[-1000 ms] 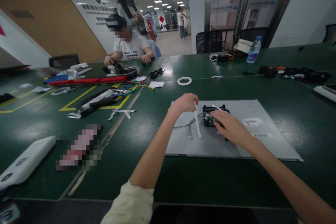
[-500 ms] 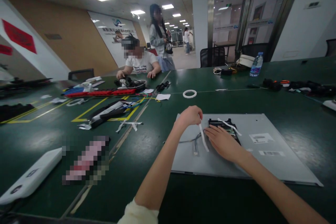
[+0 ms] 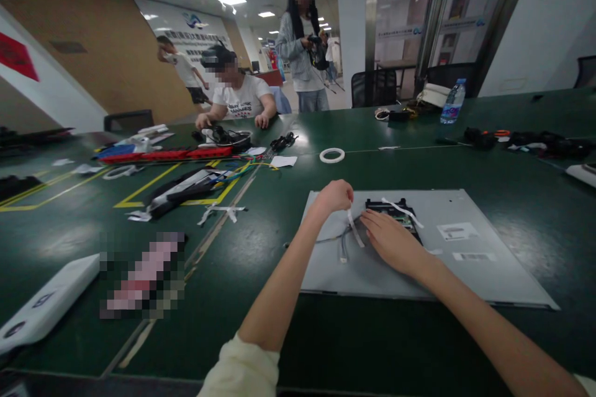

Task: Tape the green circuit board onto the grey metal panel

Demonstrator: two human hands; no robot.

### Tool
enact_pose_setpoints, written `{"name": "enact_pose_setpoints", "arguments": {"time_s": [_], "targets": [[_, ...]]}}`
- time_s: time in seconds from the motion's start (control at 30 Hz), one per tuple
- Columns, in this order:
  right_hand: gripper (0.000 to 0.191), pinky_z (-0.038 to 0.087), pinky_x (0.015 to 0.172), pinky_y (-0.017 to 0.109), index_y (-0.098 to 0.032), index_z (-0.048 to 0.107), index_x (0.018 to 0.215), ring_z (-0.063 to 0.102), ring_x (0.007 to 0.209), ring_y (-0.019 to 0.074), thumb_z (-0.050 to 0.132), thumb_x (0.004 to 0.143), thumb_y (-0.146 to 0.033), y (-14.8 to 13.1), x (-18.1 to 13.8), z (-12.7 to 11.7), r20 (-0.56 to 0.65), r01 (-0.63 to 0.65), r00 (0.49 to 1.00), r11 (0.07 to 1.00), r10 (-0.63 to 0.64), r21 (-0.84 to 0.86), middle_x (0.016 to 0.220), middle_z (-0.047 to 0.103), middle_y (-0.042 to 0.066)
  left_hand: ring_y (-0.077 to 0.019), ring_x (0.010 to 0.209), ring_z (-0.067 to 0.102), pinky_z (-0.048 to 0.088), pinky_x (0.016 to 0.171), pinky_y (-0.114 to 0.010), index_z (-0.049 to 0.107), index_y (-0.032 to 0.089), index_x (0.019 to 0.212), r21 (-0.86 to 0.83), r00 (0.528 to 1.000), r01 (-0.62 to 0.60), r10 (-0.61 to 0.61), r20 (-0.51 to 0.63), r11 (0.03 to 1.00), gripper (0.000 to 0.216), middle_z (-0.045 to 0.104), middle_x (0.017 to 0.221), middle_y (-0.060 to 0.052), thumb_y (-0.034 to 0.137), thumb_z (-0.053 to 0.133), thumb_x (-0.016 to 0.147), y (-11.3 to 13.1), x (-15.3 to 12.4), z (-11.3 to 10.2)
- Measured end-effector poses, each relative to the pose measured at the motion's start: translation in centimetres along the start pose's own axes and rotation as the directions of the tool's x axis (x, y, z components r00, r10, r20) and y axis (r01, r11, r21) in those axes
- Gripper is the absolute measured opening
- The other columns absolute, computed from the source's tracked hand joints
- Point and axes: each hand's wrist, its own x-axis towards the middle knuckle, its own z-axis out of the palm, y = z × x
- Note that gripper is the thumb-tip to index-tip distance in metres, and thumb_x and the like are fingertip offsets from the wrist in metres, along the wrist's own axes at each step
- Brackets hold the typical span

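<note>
A thin grey metal panel lies flat on the green table, with a black-framed circuit board on it. My left hand is pinched on one end of a strip of white tape, which hangs down over the panel beside some grey cables. My right hand rests with fingers stretched out, the fingertips by the cables and the palm partly covering the board. A second white strip lies across the board's top.
A roll of white tape lies beyond the panel. To the left are a pinkish blurred object, a white device and a black-and-silver bundle. A water bottle stands far right. A seated person works across the table.
The view has tilted down slightly. My left hand is a little lower over the panel, and less of the tape strip shows below it. My right hand stays by the board.
</note>
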Motion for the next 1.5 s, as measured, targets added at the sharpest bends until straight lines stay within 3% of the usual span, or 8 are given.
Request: {"name": "enact_pose_setpoints", "arguments": {"time_s": [0.27, 0.47, 0.77, 1.13, 1.27, 1.4, 1.5], "targets": [[0.042, 0.026, 0.110, 0.041, -0.012, 0.051, 0.128, 0.038, 0.128, 0.0196, 0.030, 0.093, -0.019, -1.3, -0.1, -1.1, 0.029, 0.101, 0.994, 0.994, -0.102, 0.047, 0.133, 0.050, 0.008, -0.0159, 0.075, 0.063, 0.046, 0.062, -0.020, 0.071, 0.016, 0.084, 0.016, 0.999, 0.020, -0.021, 0.025, 1.000, 0.027, 0.070, 0.081, -0.004, 0.012, 0.066, 0.058, -0.4, 0.7, 0.9], [0.040, 0.019, 0.111, 0.045, -0.014, 0.055, 0.123, 0.042, 0.125, 0.0204, 0.035, 0.093, -0.032, -2.3, -0.4, -1.3, 0.079, 0.139, 0.986, 0.986, -0.147, 0.095, 0.129, 0.054, 0.009, -0.0173, 0.078, 0.063, 0.046, 0.064, -0.021, 0.070, 0.019, 0.087, 0.062, 0.999, 0.036, -0.038, 0.035, 0.997, 0.028, 0.069, 0.086, -0.004, 0.016, 0.065, 0.060, -0.4, 0.5, 1.1], [0.042, 0.019, 0.111, 0.041, -0.012, 0.055, 0.121, 0.048, 0.119, 0.0211, 0.039, 0.092, -0.038, -3.2, -0.6, -1.7, 0.100, 0.150, 0.982, 0.985, -0.158, 0.091, 0.125, 0.056, 0.013, -0.0181, 0.083, 0.063, 0.046, 0.066, -0.021, 0.068, 0.021, 0.091, 0.140, 0.997, 0.029, -0.038, 0.066, 0.990, 0.033, 0.069, 0.093, -0.003, 0.019, 0.067, 0.058, -0.7, 0.6, 1.7], [0.030, 0.025, 0.107, 0.041, -0.014, 0.060, 0.110, 0.056, 0.103, 0.0186, 0.040, 0.092, -0.027, -3.5, -0.5, -1.8, 0.086, 0.204, 0.974, 0.976, -0.210, 0.070, 0.110, 0.063, 0.009, -0.0218, 0.092, 0.061, 0.045, 0.072, -0.026, 0.062, 0.017, 0.101, 0.196, 0.995, 0.096, -0.087, -0.051, 0.976, 0.034, 0.064, 0.102, -0.010, 0.017, 0.057, 0.067, -0.9, 0.6, 1.9], [0.031, 0.027, 0.105, 0.042, -0.015, 0.058, 0.112, 0.054, 0.107, 0.0200, 0.042, 0.091, -0.031, -4.0, -0.7, -1.8, 0.083, 0.255, 0.961, 0.963, -0.262, 0.086, 0.111, 0.061, 0.009, -0.0180, 0.085, 0.062, 0.044, 0.069, -0.022, 0.065, 0.017, 0.093, 0.173, 0.997, 0.016, -0.029, 0.075, 0.985, 0.025, 0.068, 0.094, -0.007, 0.020, 0.054, 0.071, 0.0, 0.4, 1.0], [0.032, 0.031, 0.102, 0.041, -0.013, 0.059, 0.110, 0.052, 0.107, 0.0215, 0.045, 0.090, -0.034, -4.5, -0.9, -1.8, 0.091, 0.276, 0.955, 0.958, -0.282, 0.076, 0.109, 0.060, 0.011, -0.0139, 0.064, 0.061, 0.042, 0.058, -0.019, 0.069, 0.015, 0.076, 0.145, 0.949, -0.063, 0.014, 0.316, 0.987, 0.017, 0.069, 0.070, -0.003, 0.020, 0.053, 0.071, 0.8, 0.0, 0.5], [0.026, 0.033, 0.100, 0.040, -0.014, 0.061, 0.100, 0.056, 0.097, 0.0201, 0.044, 0.091, -0.031, -5.0, -0.8, -1.6, 0.090, 0.249, 0.963, 0.967, -0.254, 0.062, 0.099, 0.062, 0.010, -0.0156, 0.065, 0.061, 0.043, 0.058, -0.021, 0.070, 0.011, 0.077, 0.172, 0.925, -0.076, 0.005, 0.381, 0.982, 0.021, 0.070, 0.073, -0.007, 0.013, 0.050, 0.069, 1.1, -0.2, 0.9]]}}
